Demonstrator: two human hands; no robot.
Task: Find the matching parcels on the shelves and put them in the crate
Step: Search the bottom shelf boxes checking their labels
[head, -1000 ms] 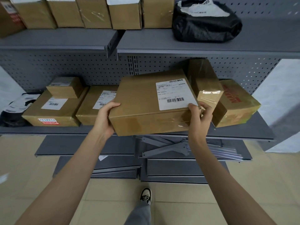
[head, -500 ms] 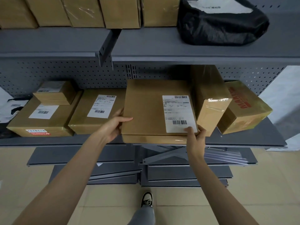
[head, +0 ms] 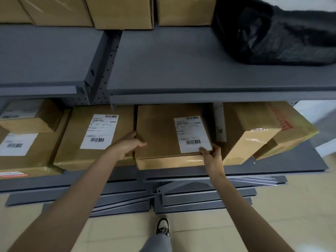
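With both hands, left (head: 127,145) and right (head: 211,154), clamped on the near corners of the labelled parcel (head: 163,135) lying on the lower shelf (head: 291,166): checking step, probably; next, comparing its label (head: 192,134), crate unseen.

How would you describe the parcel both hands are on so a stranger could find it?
On the lower grey shelf, look under the black bag. The flat brown parcel lies there, with both hands on its front corners. Unlike its left neighbour, its white label sits at the right edge.
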